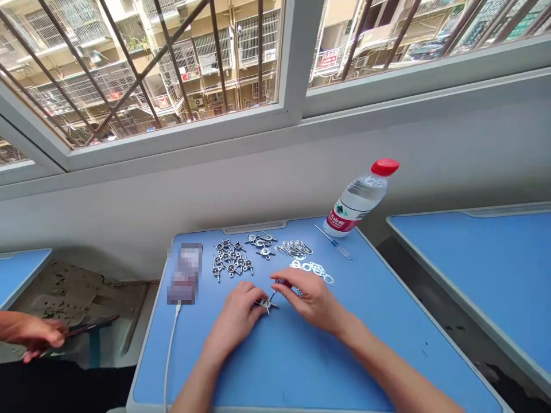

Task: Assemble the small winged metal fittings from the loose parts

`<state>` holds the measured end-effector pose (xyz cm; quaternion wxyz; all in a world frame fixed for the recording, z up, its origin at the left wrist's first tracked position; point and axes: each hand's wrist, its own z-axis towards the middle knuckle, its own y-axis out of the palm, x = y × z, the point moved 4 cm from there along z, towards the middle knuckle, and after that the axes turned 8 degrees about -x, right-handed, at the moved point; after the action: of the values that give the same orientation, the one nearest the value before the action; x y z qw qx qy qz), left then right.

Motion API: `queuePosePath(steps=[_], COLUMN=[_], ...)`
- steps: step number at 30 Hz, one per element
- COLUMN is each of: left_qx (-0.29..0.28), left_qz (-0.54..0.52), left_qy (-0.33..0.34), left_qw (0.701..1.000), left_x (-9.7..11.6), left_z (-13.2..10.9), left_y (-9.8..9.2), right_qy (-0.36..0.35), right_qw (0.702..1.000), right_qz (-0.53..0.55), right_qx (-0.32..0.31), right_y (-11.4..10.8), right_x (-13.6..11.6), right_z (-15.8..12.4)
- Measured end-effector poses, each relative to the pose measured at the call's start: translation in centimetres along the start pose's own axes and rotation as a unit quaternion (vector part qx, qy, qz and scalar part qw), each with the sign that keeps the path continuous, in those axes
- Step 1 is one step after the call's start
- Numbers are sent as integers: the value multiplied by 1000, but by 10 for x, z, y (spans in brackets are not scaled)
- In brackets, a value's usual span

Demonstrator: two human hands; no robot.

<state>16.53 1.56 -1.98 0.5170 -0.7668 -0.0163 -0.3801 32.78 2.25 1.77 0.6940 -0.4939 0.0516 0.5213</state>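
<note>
My left hand (241,310) is closed, its thumb and fingertips pinching a small metal fitting (267,305) with thin arms against the blue desk. In my right hand (307,298) is a small screwdriver (279,281), mostly covered by the fingers. Its thin shaft slants down to the fitting. Behind my hands lies a group of similar metal fittings (231,258), with several more (264,251) to their right. Further right are a pile of small metal hooked pieces (297,248) and flat pale ring-shaped plates (316,268), partly hidden by my right hand.
A water bottle (355,203) with a red cap stands at the desk's back right corner, beside a thin clear-handled tool (334,242). A blurred-out phone (185,275) with a white cable (171,344) lies left. Another person's hand (34,332) holds a dark object at far left.
</note>
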Motion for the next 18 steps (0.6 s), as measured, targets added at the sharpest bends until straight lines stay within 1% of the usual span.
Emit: queuePosePath(steps=[4,5,7,10,14,18], left_qx=[1,2,1,-2,-3,20], left_qz=[-10,-10,-6,-2,-10,29], left_qy=[4,5,6,6,6,-8], left_qw=[1000,1000,1000,1000,1000,999], left_x=[0,0,1,2,8,18], left_z=[0,0,0,-1,-5,-7], left_y=[-1,-1,-2,-3,-3,1], right_qy=[-18,-24,-35,-42,-48,-35], right_qw=[998,997,997,998,999,999], right_qz=[40,45,45,31,13,-1], right_qx=[-50,-55,-49,-20,3,13], right_y=[0,1,2,4,5,5], right_x=[-4,-5,-6,-6,-8,-8], right_z=[0,-1,-2,-3,-3,-3])
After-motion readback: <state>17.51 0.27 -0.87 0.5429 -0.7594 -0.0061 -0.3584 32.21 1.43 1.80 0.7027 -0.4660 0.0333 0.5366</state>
